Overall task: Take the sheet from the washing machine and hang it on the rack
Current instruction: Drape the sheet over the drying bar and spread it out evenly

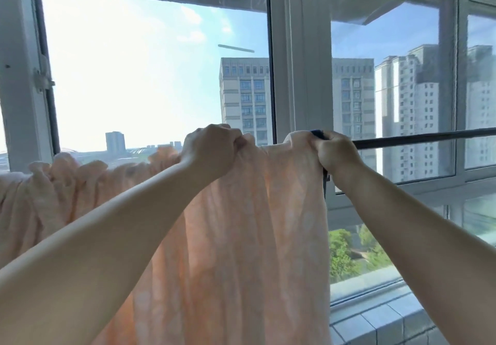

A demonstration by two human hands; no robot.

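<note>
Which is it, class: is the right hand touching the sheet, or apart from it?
Touching. The head view shows the right hand gripping the sheet's bunched edge at the rail.

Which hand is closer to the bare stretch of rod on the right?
Right. The right hand grips the sheet where the bare rod begins; the left hand grips the sheet farther along, away from it.

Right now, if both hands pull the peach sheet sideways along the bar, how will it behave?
The sheet is probably floppy: it hangs in soft folds. It will likely bunch instead of sliding flat, as it already gathers left of the left hand. The right hand grips its edge on the bar.
</note>
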